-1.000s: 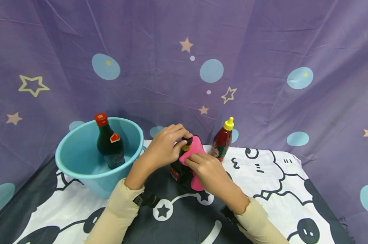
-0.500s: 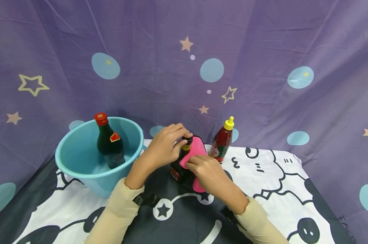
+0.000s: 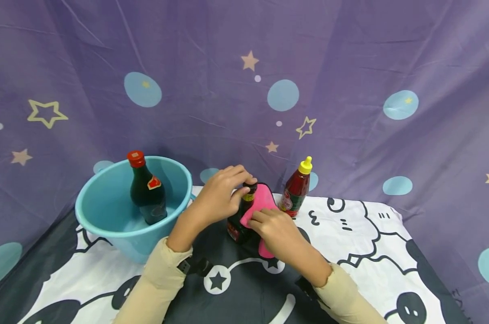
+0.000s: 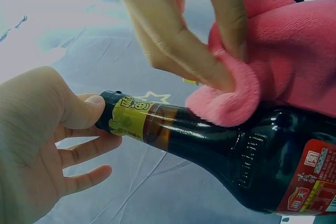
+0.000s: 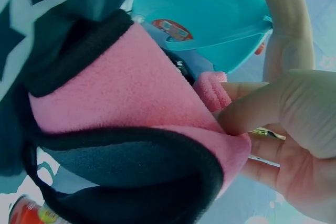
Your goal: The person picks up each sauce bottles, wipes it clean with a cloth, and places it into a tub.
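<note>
We are in the wiping step: our left hand point(image 3: 216, 198) pinches the capped neck of the dark sauce bottle point(image 3: 238, 222) between thumb and fingers, steadying it at the middle of the table point(image 3: 390, 252), while our right hand point(image 3: 274, 229) has its fingers curled round a bunched pink cloth point(image 3: 262, 202) and presses it against the bottle's shoulder. The left wrist view shows the cloth's folded edge touching the glass just below the yellow neck label, with the red body label further down and uncovered. At about ten o'clock from the bottle stands a blue basin point(image 3: 102, 225) with a red-capped bottle point(image 3: 146, 193) inside it; at about two o'clock, just beside the cloth, stands a red squeeze bottle point(image 3: 294, 191) with a yellow nozzle. We judge the wipe only partly done, since most of the body looks untouched; the next stroke calls for sliding the cloth down and round the glass while the left hand holds the neck firm, minding the squeeze bottle close by
</note>
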Demonstrator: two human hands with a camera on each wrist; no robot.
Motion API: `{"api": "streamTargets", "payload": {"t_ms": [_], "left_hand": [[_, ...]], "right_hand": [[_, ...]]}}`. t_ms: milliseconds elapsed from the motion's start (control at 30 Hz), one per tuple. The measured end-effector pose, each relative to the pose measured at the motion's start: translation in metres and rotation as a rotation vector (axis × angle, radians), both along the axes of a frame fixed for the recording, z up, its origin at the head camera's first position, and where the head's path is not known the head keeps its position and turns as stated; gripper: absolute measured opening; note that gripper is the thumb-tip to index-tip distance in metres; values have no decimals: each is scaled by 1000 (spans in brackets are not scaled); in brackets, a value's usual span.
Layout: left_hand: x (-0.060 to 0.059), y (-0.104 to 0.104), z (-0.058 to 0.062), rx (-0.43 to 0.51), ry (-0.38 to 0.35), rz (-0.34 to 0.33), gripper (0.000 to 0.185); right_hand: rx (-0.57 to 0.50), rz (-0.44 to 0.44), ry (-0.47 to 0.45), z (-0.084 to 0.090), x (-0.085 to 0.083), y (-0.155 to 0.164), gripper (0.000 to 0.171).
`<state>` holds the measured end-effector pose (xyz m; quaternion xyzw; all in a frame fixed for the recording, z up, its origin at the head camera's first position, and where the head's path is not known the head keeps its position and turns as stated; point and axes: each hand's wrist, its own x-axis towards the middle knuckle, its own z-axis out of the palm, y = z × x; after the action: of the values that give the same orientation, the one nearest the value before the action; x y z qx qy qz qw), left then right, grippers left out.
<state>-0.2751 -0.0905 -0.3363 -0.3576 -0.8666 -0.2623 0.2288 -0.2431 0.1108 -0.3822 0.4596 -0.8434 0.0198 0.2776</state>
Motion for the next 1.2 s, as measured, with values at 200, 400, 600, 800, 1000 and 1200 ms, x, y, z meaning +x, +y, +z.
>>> {"api": "streamTargets", "payload": {"t_ms": [200, 400, 600, 800, 1000, 1200], "left_hand": [[0, 1, -1, 4, 2, -1, 18], [0, 1, -2, 0, 11, 1, 18], [-1, 1, -2, -3, 13, 4, 18], [0, 0, -2, -1, 10, 8, 18], [0, 0, -2, -6, 3, 9, 18], [1, 0, -1, -5, 3, 7, 17]], "right_hand": [[56, 16, 15, -4, -1, 6, 14], [64, 58, 35, -12, -2, 10, 17], [-36, 166, 86, -37, -13, 18, 23], [-51, 208, 131, -55, -21, 24, 29], [-26, 197, 109, -54, -20, 26, 41], [-6, 202, 85, -51, -19, 28, 38]]}}
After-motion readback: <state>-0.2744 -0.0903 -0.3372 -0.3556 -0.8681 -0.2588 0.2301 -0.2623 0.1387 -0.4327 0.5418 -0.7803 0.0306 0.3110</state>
